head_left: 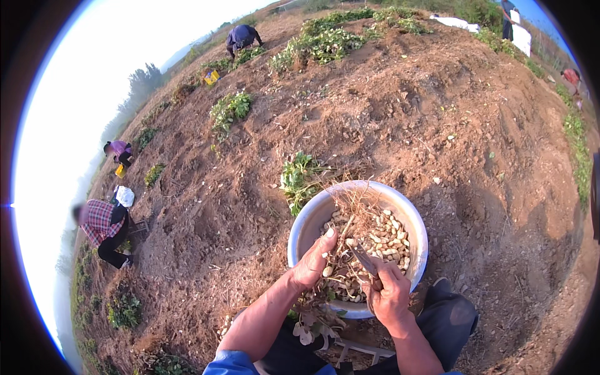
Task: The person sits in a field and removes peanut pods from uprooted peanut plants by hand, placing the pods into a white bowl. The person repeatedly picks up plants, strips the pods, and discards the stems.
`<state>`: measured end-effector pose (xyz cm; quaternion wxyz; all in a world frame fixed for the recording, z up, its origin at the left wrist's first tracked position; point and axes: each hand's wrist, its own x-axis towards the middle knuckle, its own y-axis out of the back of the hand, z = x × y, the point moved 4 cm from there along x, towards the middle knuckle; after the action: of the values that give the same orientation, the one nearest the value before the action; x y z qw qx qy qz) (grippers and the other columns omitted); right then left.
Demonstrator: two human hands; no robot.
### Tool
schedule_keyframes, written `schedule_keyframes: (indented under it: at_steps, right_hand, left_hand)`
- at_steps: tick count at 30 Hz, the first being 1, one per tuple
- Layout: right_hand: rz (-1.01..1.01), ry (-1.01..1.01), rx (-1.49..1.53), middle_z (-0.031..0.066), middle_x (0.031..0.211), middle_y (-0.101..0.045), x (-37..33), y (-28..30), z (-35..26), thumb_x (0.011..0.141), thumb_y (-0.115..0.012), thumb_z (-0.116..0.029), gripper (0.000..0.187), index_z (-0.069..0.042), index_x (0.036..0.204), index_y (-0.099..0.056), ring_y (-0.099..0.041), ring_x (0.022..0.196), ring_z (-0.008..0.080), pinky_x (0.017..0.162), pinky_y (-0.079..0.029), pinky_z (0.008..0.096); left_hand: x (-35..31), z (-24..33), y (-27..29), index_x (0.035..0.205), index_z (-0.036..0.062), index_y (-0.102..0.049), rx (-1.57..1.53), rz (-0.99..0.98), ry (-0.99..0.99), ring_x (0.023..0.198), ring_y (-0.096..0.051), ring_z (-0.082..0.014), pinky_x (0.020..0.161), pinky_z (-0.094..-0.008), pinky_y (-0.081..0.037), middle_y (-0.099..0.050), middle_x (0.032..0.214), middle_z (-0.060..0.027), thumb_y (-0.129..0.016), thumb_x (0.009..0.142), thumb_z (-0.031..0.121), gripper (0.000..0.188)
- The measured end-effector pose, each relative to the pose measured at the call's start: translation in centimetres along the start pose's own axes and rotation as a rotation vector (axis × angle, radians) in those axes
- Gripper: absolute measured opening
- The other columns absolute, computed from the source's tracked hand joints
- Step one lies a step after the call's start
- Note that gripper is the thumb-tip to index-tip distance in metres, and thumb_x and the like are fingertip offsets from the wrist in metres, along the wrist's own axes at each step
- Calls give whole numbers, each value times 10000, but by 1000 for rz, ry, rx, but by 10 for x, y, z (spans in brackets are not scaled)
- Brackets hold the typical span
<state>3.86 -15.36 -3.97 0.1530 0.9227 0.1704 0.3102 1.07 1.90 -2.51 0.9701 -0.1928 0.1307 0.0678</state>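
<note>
Below me sits a wide, pale metal basin (420,240) with a bluish rim, partly filled with unshelled peanuts (390,250). At its left side my left hand (310,262) is closed on a peanut plant (345,232). The plant's thin roots spread over the basin, and its leafy end (310,325) hangs below my wrist. My right hand (392,290) grips dark, rusty-looking shears (364,259) over the peanuts, their blades pointing at the plant's stem and pods. Whether the blades touch the stem, I cannot tell.
Another uprooted plant (300,178) lies against the basin's far left rim. Part of a metal stool frame (362,349) shows between my legs. Dry, clumpy soil (244,187) surrounds me, with leafy heaps (230,112). Several people work farther off, one in a checked shirt (103,222) at left.
</note>
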Motion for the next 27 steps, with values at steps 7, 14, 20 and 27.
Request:
schedule_keyframes:
  at_steps: [7, 14, 20, 27]
  right_hand:
    - [-349, -647, 895, -89, 672, -478, -21, -19, 8, 921, -696, -239, 400, 49, 1185, -605, -405, 563, 1, 496, -283, 194]
    - [-370, -655, 840, -43, 687, -536, -10, -13, -3, 932, -676, -263, 392, 42, 1171, -619, -468, 541, 37, 482, -360, 217]
    - [-79, -90, -48, 122, 817, -611, 1, 3, -5, 768, -775, -105, 402, -50, 1141, -638, -626, 646, 272, 580, -494, 353]
    - [-210, -256, 351, 20, 712, -554, -12, -11, 11, 821, -759, -92, 332, 5, 1116, -642, -543, 575, 132, 501, -415, 285]
  left_hand:
    - [3, 0, 2, 1276, 33, -540, -59, -17, 50, 991, -640, -217, 868, -372, -543, -648, 1126, -116, -553, 877, 654, 738]
    - [10, -2, 19, 1269, -20, -564, 177, 69, -52, 1097, -556, -168, 986, -349, -425, -633, 1197, -103, -388, 991, 569, 675]
    - [5, -1, 12, 1257, -18, -575, 154, 60, 5, 1096, -558, -163, 984, -346, -429, -641, 1181, -94, -378, 996, 567, 671]
    - [4, -1, 8, 1300, 34, -521, -75, 20, 75, 937, -652, -222, 790, -365, -563, -657, 1097, -122, -568, 876, 638, 739]
